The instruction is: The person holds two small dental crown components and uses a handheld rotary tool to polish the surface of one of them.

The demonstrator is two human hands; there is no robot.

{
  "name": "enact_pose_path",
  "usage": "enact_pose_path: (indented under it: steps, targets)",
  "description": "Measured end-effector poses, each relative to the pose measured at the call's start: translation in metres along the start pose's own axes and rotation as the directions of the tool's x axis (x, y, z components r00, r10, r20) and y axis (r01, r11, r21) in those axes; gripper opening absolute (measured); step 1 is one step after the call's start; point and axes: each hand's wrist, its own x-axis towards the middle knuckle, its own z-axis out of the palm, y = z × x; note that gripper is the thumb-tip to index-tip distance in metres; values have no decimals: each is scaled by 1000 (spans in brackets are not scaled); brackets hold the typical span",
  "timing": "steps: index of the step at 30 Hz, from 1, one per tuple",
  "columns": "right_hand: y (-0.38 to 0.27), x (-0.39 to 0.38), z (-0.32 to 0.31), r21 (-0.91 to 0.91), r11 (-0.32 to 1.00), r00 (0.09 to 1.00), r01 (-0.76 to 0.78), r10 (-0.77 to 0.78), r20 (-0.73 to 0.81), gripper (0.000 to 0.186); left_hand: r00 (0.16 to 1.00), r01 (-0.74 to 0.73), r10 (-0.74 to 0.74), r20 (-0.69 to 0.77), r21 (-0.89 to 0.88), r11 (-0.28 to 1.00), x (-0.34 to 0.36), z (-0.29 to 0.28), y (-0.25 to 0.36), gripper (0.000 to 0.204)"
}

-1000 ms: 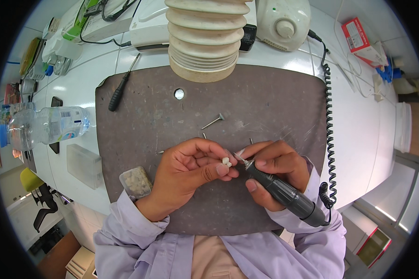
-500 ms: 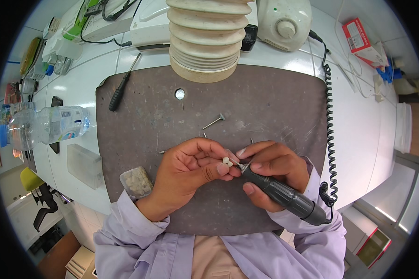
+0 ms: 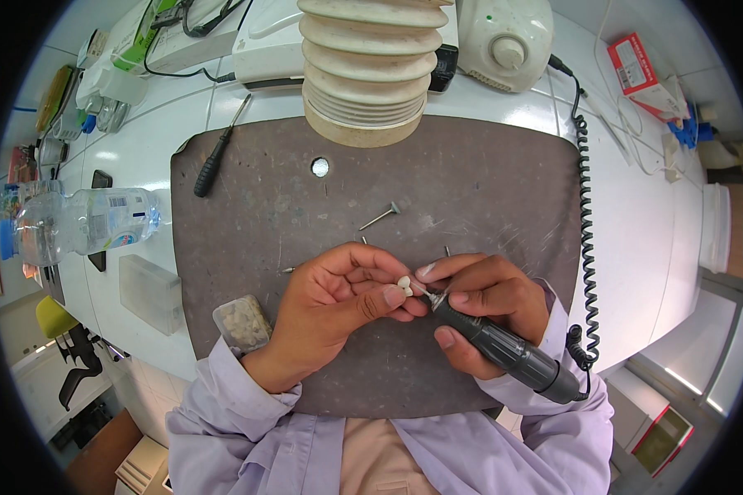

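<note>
In the head view, the left hand (image 3: 326, 309) has its fingers pinching a small white piece (image 3: 405, 285) above the brown mat (image 3: 479, 181); the right hand's (image 3: 508, 295) fingers grip a black handpiece (image 3: 508, 346), tip near the piece.

Handpiece (image 3: 508, 347): semi-gloss plastic | mat (image 3: 487, 181): matt, scratched | bottle (image 3: 82, 221): glossy plastic

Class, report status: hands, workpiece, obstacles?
Left hand pinching white tooth-like piece. Right hand gripping black rotary handpiece, tip near piece, contact unclear. Grinding bit on mat, beyond hands.
</note>
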Motion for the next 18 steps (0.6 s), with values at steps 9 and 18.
enact_pose_path:
  steps: [9, 18]
  targets:
    - [-2, 1, 0, -25, 1000, 1000, -16, 17, 12, 26, 1000, -3, 2, 7, 13, 1000, 0, 0, 0, 17]
    - [-4, 3, -1, -57, 998, 998, -37, 40, 52, 27, 1000, 5, -5, 0, 11, 1000, -1, -1, 0, 20]
